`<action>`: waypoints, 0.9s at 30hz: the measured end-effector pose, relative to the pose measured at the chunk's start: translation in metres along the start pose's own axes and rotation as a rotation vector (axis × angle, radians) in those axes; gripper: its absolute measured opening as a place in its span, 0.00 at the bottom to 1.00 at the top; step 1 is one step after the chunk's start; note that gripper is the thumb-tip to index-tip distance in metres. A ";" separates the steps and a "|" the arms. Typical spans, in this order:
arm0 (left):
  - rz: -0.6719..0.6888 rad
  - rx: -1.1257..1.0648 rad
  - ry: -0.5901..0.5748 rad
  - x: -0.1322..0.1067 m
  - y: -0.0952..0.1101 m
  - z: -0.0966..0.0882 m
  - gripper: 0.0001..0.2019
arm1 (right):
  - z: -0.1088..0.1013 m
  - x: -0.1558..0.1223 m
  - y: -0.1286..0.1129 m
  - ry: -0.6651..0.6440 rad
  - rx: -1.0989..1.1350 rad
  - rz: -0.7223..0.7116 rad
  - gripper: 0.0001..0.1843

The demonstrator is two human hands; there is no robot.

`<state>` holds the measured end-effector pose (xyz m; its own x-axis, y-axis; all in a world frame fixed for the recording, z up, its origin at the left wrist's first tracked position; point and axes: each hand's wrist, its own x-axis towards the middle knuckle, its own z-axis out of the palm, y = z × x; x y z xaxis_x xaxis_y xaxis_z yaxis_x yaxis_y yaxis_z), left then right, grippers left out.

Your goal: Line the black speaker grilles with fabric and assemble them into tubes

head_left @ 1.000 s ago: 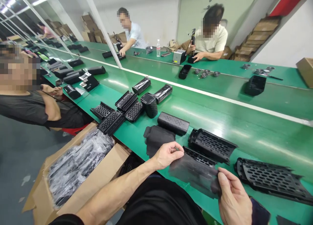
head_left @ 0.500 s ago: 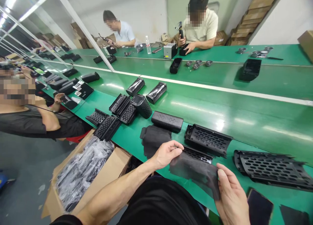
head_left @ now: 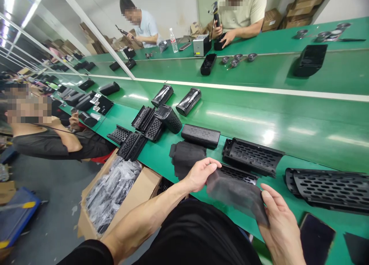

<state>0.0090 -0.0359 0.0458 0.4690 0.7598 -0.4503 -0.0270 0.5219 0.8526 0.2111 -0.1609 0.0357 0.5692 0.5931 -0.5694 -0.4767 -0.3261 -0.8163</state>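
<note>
Thin dark sheet (head_left: 235, 192) held between both hands at the bench

Sheet: see-through, held by its two ends above the near edge of the green bench (head_left: 161, 163), slanting down toward the right.

Left hand (head_left: 202, 174): thumb and forefinger pinched together on the sheet's upper left corner. Right hand (head_left: 279, 219): thumb on the near face, fingers behind, gripping the right end.

Directly behind the sheet: a slotted black shell (head_left: 242, 175), partly hidden; cannot tell whether the two touch.

Beyond it, a larger slotted frame (head_left: 253, 157) lies on the bench. Left of this, a closed black case (head_left: 201, 136), with a pile of dark cloth pieces (head_left: 187, 155) just in front. Right side: a slotted cover (head_left: 331, 190) and, nearer, a phone (head_left: 317, 234) beside the right hand.

Floor side, left: open carton (head_left: 132, 199) containing plastic-wrapped items (head_left: 112, 194).

Opposite: person in a pale yellow shirt (head_left: 248, 11) grips an upright black tool (head_left: 216, 19).
</note>
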 end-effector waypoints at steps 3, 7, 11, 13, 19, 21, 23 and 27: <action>-0.017 -0.070 0.013 0.002 -0.002 0.002 0.23 | 0.001 0.000 -0.001 0.024 0.016 0.067 0.36; -0.040 -0.111 0.003 0.001 0.000 0.001 0.23 | 0.003 0.000 -0.002 0.047 0.019 0.096 0.35; -0.090 -0.138 0.012 0.000 0.003 0.000 0.26 | 0.003 0.000 0.000 0.056 0.017 0.108 0.35; -0.111 -0.158 0.023 0.000 0.003 0.001 0.27 | 0.003 -0.001 0.001 0.058 0.017 0.111 0.34; -0.174 -0.173 0.011 0.001 0.001 -0.001 0.28 | 0.003 -0.001 0.005 0.054 0.021 0.118 0.35; -0.177 -0.160 -0.034 0.001 -0.002 -0.005 0.28 | 0.002 -0.001 0.007 0.041 0.019 0.110 0.36; -0.132 -0.127 -0.097 0.001 -0.004 -0.010 0.30 | 0.000 -0.002 0.010 0.026 0.014 0.083 0.39; 0.035 -0.024 -0.125 0.003 -0.008 -0.018 0.30 | -0.009 -0.004 0.016 0.043 -0.048 -0.021 0.40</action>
<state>-0.0049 -0.0309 0.0333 0.5735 0.7245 -0.3824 -0.0656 0.5059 0.8601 0.2071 -0.1754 0.0243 0.6075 0.5681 -0.5551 -0.4326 -0.3495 -0.8311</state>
